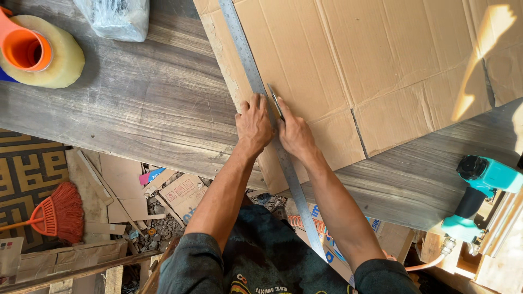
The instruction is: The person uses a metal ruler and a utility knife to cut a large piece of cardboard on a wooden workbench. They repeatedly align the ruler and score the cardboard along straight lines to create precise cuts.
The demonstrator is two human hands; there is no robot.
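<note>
A large flattened cardboard sheet [348, 60] lies on a dark wooden table [136, 103]. A long metal ruler [245, 60] runs diagonally across the sheet's left part and past the table's near edge. My left hand [254, 123] presses flat on the ruler near the cardboard's lower edge. My right hand [295, 132] sits just right of the ruler and grips a slim cutter knife [275, 100], whose blade rests against the ruler's right edge on the cardboard.
A big roll of clear tape on an orange dispenser [41, 49] and a plastic-wrapped bundle [114, 17] sit at the table's far left. A teal power tool [479, 190] lies at right. Below, cardboard scraps [147, 196] and an orange broom [57, 213] cover the floor.
</note>
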